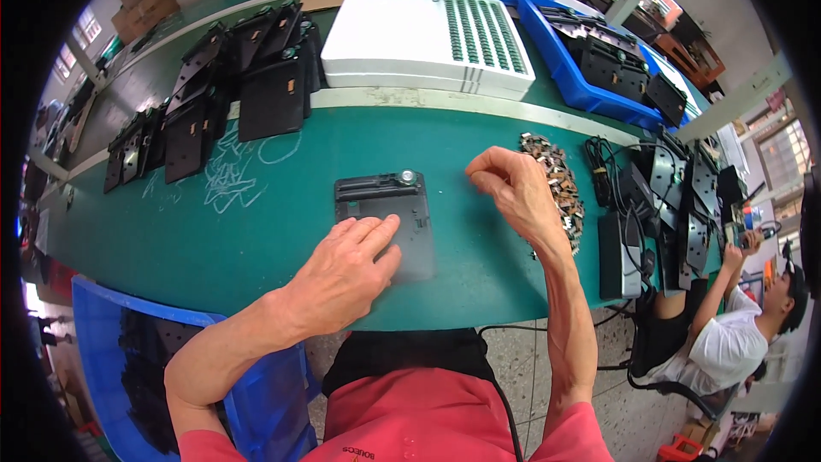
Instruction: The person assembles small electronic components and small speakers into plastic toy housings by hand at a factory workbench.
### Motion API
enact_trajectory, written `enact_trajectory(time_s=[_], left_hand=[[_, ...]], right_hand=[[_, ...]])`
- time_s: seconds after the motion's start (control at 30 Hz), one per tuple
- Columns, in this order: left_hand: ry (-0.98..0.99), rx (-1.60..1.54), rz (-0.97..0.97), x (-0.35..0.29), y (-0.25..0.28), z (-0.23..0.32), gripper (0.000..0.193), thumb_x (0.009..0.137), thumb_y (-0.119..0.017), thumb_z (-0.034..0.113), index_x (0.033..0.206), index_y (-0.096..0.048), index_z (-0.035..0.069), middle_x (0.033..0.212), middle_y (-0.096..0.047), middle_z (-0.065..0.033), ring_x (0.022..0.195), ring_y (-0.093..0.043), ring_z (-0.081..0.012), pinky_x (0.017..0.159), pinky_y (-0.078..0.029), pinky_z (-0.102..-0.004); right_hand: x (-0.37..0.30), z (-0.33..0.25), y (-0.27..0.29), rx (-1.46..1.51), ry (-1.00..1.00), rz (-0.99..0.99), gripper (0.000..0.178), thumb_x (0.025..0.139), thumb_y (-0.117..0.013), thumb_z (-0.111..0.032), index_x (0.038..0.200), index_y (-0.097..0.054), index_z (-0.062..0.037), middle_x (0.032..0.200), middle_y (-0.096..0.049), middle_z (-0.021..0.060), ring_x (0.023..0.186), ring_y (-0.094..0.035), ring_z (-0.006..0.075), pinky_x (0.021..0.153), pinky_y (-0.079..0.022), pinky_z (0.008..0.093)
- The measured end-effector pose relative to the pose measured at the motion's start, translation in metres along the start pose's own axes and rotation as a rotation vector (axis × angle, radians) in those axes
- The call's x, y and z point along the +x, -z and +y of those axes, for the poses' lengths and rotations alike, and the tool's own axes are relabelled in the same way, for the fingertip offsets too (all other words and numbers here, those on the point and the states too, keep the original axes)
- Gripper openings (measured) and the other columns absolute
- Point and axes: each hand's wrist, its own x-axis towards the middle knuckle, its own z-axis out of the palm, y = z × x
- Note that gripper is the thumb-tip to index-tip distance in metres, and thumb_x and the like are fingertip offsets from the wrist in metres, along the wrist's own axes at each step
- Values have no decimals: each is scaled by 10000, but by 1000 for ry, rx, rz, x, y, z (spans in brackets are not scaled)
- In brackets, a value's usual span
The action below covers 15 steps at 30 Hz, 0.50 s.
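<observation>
On the green tabletop lies a flat black plastic panel (410, 244), with a raised bar and a round silvery piece along its far edge. My left hand (346, 267) rests over its near left part, fingers stretched out, covering that corner. To the right of the panel, my right hand (520, 197) hovers with its thumb and fingers pinched together; whatever may be between the tips is too small to make out. Just beyond that hand spreads a pile of small metal clips (560, 184), partly hidden by the wrist.
Black panels (272, 98) stand stacked at the far left. A white foam block (385, 38) holds rows of small green parts. Blue bins (564, 77) sit far right and lower left. Black parts with cables (629, 231) lie at right, near a seated co-worker (735, 342).
</observation>
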Motion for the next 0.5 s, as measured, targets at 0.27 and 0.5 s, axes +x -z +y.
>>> enact_trajectory(time_s=[0.27,0.5], left_hand=[[-1,-3,7,-2,1,0,401,747,-756,91,1094,-599,-35,1316,-522,-242,1201,-525,-366,1001,-435,-467],[4,6,-16,0,4,1,395,763,-742,93,1107,-600,-36,1325,-516,-245,1210,-518,-365,1010,-430,-475]], right_hand=[[-2,-1,-8,-28,27,49,148,833,-621,-21,961,-694,-9,913,-652,167,850,-648,368,760,-506,444],[-6,10,-12,-227,-6,-43,182,816,-651,-19,989,-702,-41,959,-632,161,896,-633,374,791,-503,459]])
